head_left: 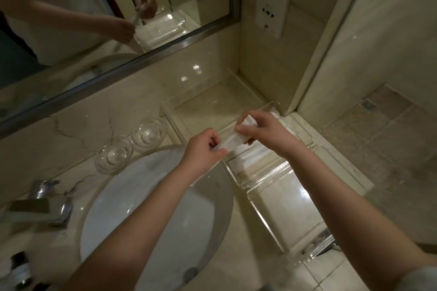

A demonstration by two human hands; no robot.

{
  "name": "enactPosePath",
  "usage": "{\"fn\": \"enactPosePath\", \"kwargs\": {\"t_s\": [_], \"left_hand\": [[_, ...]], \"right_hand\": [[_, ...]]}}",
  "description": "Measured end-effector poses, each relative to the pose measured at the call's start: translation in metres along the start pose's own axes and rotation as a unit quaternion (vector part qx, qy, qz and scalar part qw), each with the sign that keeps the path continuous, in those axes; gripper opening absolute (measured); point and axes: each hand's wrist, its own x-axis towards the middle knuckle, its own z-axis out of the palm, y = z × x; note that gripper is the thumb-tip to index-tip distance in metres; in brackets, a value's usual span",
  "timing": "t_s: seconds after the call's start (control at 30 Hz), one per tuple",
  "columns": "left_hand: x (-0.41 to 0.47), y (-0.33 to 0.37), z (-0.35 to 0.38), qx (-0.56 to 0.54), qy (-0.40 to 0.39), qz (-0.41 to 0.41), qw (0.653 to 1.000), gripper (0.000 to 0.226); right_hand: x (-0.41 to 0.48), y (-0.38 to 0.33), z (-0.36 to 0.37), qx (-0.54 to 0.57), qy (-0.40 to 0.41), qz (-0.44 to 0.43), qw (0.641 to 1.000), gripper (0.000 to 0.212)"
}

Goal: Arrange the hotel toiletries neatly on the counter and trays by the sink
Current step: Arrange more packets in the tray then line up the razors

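Bare forearms reach over the round white sink [132, 201]; left hand [203, 149] and right hand [262, 130] pinch opposite ends of a slim white packet [233, 140] above the clear acrylic tray [279, 172] on glossy marble.

Left hand [204, 149] and right hand [261, 131] pinch a white packet [233, 140] above a clear tray [238, 168].

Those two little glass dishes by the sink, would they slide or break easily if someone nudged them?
Probably both. The glass dishes look clear and thin, so likely fragile. They sit on polished stone counter, so a push may slide them. They look low and wide, so tipping seems unlikely.
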Motion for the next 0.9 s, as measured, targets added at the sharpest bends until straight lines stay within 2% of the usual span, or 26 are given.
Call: {"fn": "enactPosePath", "kwargs": {"t_s": [0.07,0.17,0.23,0.27,0.33,0.4,0.47,0.5,0.6,0.73,0.83,0.9], "left_hand": [[-0.004,0.000,-0.005,0.022,0.028,0.014,0.999,0.020],[-0.015,-0.011,-0.014,0.102,0.197,0.090,0.971,0.021],[-0.022,-0.018,-0.015,0.070,0.252,0.075,0.962,0.017],[-0.024,-0.018,-0.013,0.022,0.232,0.042,0.972,0.017],[-0.025,-0.010,-0.007,-0.101,0.142,-0.032,0.984,0.027],[-0.020,0.004,0.000,-0.197,0.080,-0.061,0.975,0.025],[-0.016,0.017,0.008,-0.248,0.067,-0.072,0.964,0.012],[-0.013,0.020,0.012,-0.260,0.076,-0.074,0.960,0.013],[-0.006,0.022,0.023,-0.256,0.090,-0.085,0.959,0.017],[0.002,0.027,0.032,-0.216,0.055,-0.078,0.972,0.017],[0.009,0.031,0.033,-0.164,0.007,-0.055,0.985,0.006],[0.013,0.032,0.037,-0.112,-0.057,-0.030,0.992,0.007]], "right_hand": [[-0.002,-0.001,0.004,0.009,0.045,-0.006,0.999,0.009],[-0.008,0.004,0.005,0.056,0.201,-0.015,0.978,0.009],[-0.017,0.013,0.011,0.141,0.282,-0.003,0.949,0.010],[-0.023,0.020,0.017,0.178,0.299,0.006,0.938,0.011],[-0.036,0.034,0.033,0.206,0.301,0.024,0.931,0.013],[-0.049,0.045,0.055,0.213,0.284,0.046,0.934,0.014],[-0.060,0.053,0.073,0.235,0.270,0.070,0.931,0.017],[-0.065,0.056,0.079,0.249,0.265,0.079,0.928,0.019],[-0.077,0.062,0.084,0.258,0.246,0.093,0.930,0.023],[-0.085,0.060,0.056,0.207,0.177,0.107,0.956,0.015],[-0.075,0.054,0.011,0.153,0.202,0.090,0.963,0.008],[-0.062,0.044,-0.020,0.125,0.224,0.067,0.964,0.017]]}}
